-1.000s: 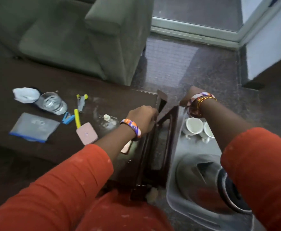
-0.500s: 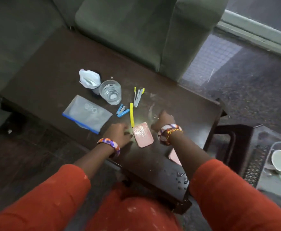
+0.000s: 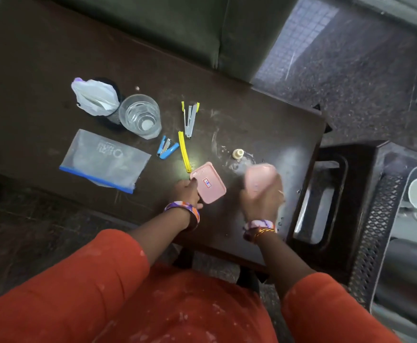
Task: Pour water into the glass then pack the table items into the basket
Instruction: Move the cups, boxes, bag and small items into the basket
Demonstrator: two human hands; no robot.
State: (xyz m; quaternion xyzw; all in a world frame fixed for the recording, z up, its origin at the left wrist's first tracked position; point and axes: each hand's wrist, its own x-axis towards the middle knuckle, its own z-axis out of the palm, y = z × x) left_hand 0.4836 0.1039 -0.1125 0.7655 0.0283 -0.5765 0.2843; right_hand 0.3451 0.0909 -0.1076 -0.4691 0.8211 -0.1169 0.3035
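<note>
— Both hands have come nearer since half a second ago: the right hand (image 3: 261, 194), which hovered by the bottle, is now wrapped round a pink container (image 3: 260, 178), blurred, lifted just off the table (image 3: 252, 115).

— And the other?

— Her left hand (image 3: 186, 191) has slid right; its fingertips press the near-left corner of the flat pink lid (image 3: 208, 185), a rounded plastic rectangle with a small sticker. I can't tell if it grips or only touches.

— Where's the glass?

— Clear tumbler (image 3: 140, 116), water inside, well beyond the left hand, touching a black mesh cup (image 3: 113, 117) stuffed with crinkled white plastic. A clear bottle (image 3: 238, 157) lies on its side just beyond the right hand, pale cap visible. Between them: yellow stapler (image 3: 190, 118), blue stapler (image 3: 167, 150), a yellow strip (image 3: 184, 151), and a frosted zip pouch (image 3: 104, 160) to the left.
</note>
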